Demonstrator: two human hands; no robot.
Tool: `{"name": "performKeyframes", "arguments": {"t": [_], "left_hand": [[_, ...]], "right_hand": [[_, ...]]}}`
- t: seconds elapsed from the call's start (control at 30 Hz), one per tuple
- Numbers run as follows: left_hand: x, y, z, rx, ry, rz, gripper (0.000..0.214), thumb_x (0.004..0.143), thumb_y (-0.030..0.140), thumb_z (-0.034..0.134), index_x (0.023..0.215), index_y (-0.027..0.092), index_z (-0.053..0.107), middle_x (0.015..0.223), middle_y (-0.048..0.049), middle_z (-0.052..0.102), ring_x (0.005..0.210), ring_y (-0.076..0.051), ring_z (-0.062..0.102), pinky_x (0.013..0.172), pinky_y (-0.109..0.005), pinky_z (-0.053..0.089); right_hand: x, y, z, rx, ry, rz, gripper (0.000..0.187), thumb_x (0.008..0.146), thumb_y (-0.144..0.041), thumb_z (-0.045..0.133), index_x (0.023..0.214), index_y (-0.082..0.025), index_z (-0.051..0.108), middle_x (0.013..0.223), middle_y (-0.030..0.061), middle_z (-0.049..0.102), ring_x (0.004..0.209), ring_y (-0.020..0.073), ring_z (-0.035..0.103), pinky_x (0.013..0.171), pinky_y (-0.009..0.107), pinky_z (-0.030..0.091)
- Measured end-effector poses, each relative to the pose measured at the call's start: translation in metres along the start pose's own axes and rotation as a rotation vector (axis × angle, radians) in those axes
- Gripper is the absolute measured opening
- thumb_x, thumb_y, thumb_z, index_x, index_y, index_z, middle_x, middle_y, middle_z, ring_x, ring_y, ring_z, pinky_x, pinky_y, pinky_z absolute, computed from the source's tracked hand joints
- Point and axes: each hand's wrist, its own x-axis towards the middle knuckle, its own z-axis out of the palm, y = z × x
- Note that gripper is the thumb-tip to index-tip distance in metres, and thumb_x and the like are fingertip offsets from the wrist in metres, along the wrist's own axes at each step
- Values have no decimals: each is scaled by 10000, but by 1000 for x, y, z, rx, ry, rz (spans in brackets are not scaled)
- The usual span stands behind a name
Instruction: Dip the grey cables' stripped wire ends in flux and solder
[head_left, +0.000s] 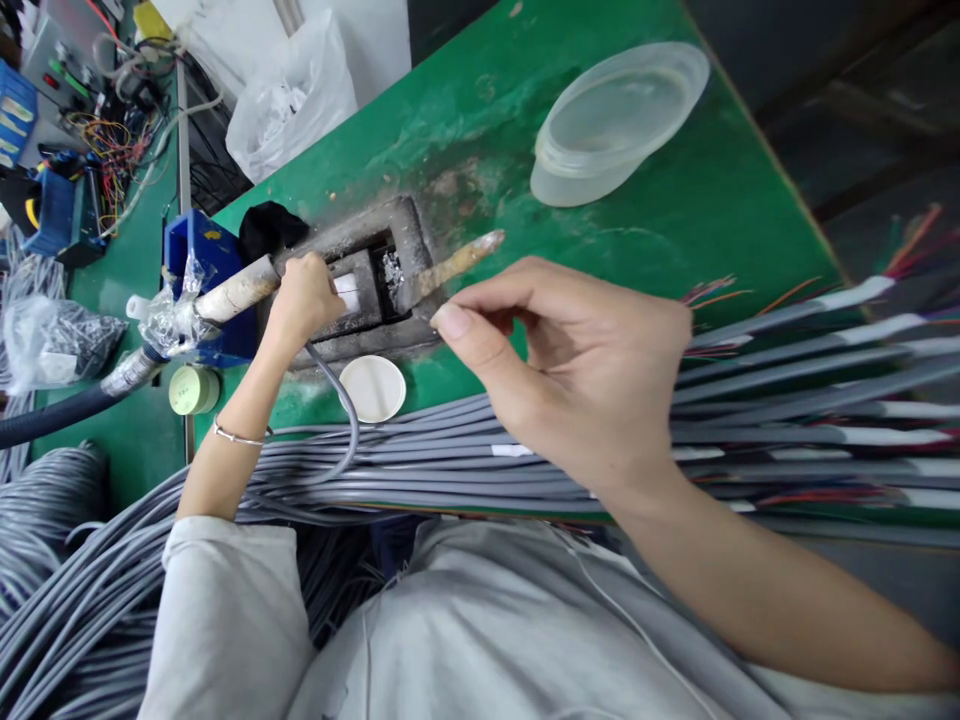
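Observation:
My left hand is closed around the end of a grey cable, whose loop drops back to the bundle. A white piece with thin dark strands shows past those fingers, above a soot-stained metal pot. Silvery, crumbly material lies in the pot's opening. Thumb and forefinger of my right hand are pinched together near the pot's right end; anything between them is too small to make out. A stained flat stick lies across the pot's rim, just beyond these fingertips.
Grey cables run along the table's front edge, with stripped coloured ends at right. A clear plastic tub stands behind. A white lid and round green container sit near the pot. A taped hose and blue bin stand left.

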Motion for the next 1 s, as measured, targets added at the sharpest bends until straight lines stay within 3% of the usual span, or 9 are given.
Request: {"name": "performKeyframes", "arguments": {"t": [0.17, 0.37, 0.47, 0.6, 0.63, 0.7, 0.77, 0.83, 1.0], "left_hand": [[-30, 5, -21, -144, 113, 94, 79, 636, 99, 591, 602, 115, 660, 610, -74, 632, 685, -230, 604, 724, -364, 483], [-89, 5, -29, -625, 296, 96, 179, 754, 284, 601, 728, 121, 669, 568, -21, 605, 502, -118, 528, 485, -232, 388], [-111, 4, -25, -957, 288, 73, 269, 799, 356, 578, 899, 123, 667, 521, 18, 546, 455, -90, 491, 457, -213, 393], [-130, 9, -18, -1385, 225, 45, 334, 677, 365, 726, 908, 142, 637, 591, 29, 569, 517, -78, 535, 510, -196, 463], [-134, 11, -17, -1470, 204, 33, 347, 652, 359, 750, 897, 147, 625, 600, 31, 574, 524, -77, 546, 514, -193, 473], [-139, 15, -13, -1592, 156, 10, 346, 628, 334, 776, 865, 154, 600, 607, 37, 580, 520, -75, 567, 513, -188, 489], [-143, 18, -8, -1665, 120, 0, 334, 612, 307, 791, 812, 155, 571, 613, 45, 578, 496, -73, 577, 500, -186, 499], [-145, 21, -3, -1705, 115, 5, 346, 594, 301, 802, 777, 155, 547, 610, 54, 566, 467, -73, 578, 466, -183, 497], [-149, 29, 9, -1595, 177, 12, 341, 614, 331, 781, 747, 152, 523, 542, 68, 524, 420, -88, 567, 402, -186, 478]], "right_hand": [[0, 0, 0, -3, -1, -6, 163, 798, -137, 586, 653, -205, 558, 574, -33, 522, 549, 99, 467, 533, 254, 385], [-3, 1, 4, -8, -24, -6, 149, 795, -161, 582, 650, -191, 566, 580, -23, 535, 540, 98, 463, 525, 244, 388], [-7, 1, 8, -21, -61, -38, 149, 795, -165, 573, 647, -188, 570, 575, -20, 535, 538, 98, 467, 530, 241, 392], [-11, 4, 13, -3, -96, -17, 62, 797, -217, 570, 754, -185, 602, 661, 2, 592, 583, 112, 503, 571, 253, 422], [-11, 5, 15, 18, -115, 12, 87, 779, -247, 593, 834, -183, 610, 732, 17, 621, 619, 122, 528, 586, 259, 437], [-12, 7, 17, 89, -199, 90, 325, 707, -311, 662, 994, -174, 591, 914, 59, 657, 728, 152, 590, 619, 273, 474], [-12, 7, 20, 194, -336, 178, 427, 663, -349, 689, 1031, -165, 579, 978, 81, 670, 789, 177, 630, 649, 284, 505], [-12, 6, 21, 286, -448, 246, 323, 691, -360, 658, 941, -163, 604, 866, 65, 695, 738, 172, 651, 652, 281, 520], [-13, 1, 21, 219, -440, 205, 148, 727, -315, 619, 743, -168, 634, 657, 23, 676, 565, 133, 607, 547, 236, 483]]}}
